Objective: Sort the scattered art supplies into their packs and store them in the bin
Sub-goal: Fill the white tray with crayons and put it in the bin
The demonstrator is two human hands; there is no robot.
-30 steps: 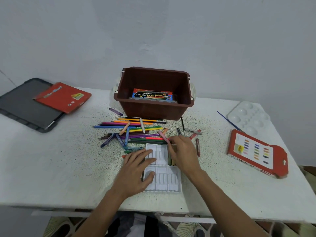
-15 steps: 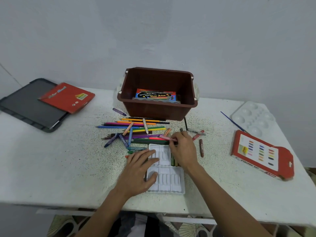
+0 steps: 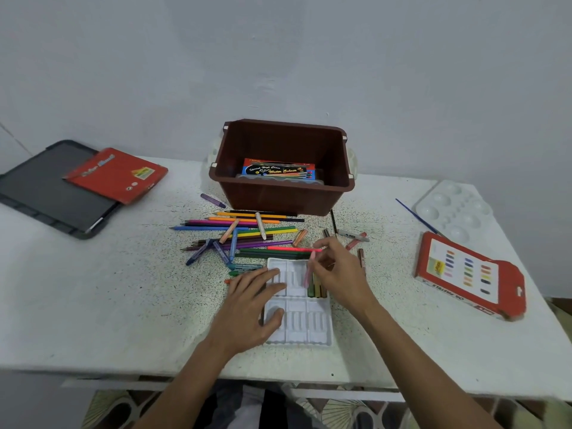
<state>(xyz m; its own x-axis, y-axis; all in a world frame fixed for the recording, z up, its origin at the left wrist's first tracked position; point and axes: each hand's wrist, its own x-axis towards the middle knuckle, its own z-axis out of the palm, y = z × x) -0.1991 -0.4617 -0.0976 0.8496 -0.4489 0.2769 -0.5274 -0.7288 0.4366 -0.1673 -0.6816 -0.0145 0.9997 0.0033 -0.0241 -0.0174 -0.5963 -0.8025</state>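
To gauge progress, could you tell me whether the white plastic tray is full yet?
Mostly empty: the white plastic tray holds a few crayons in its far-right section; other visible slots are bare.

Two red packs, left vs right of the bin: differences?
The left red pack lies partly on the black board; the right red pack lies on the table by the white palette. The left looks flat, with a small yellow label; the right is a thicker box with a colour-swatch panel. Both are red.
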